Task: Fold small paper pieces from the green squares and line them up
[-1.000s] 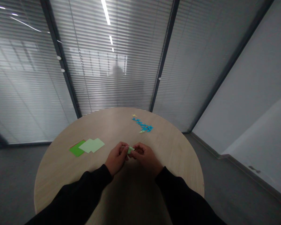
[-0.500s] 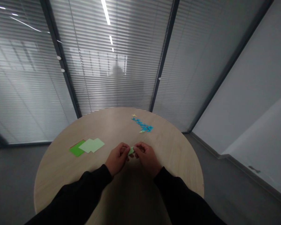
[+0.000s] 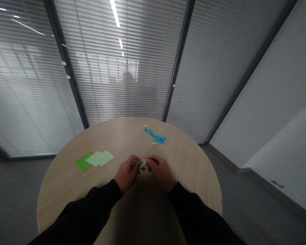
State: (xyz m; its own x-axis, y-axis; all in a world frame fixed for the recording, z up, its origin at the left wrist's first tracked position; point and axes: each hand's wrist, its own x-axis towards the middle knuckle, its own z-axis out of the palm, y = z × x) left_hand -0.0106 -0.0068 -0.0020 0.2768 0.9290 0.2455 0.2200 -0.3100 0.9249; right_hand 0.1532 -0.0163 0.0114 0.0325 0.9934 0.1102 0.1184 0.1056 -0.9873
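A small piece of light green paper point(image 3: 143, 163) is held up between my two hands, over the near middle of the table. My left hand point(image 3: 128, 171) pinches its left side between thumb and fingers. On the other side, my right hand point(image 3: 160, 171) grips the right part of the same paper. My fingers cover much of it, so its folds cannot be made out. Beyond my right hand lies a row of small folded blue paper pieces point(image 3: 158, 138), with a pale green folded piece point(image 3: 155, 143) at the near end and a yellow one point(image 3: 146, 126) at the far end.
To the left, flat light green sheets point(image 3: 101, 158) overlap a darker green sheet point(image 3: 83, 163), with a thin reddish edge behind it. All this lies on a round wooden table point(image 3: 66, 190). Glass panels with blinds point(image 3: 127, 98) stand behind it, and a white wall point(image 3: 270, 119) to the right.
My right fingers have shifted slightly on the green paper, and a little more of it shows between my hands. The sheets and folded pieces lie as before.
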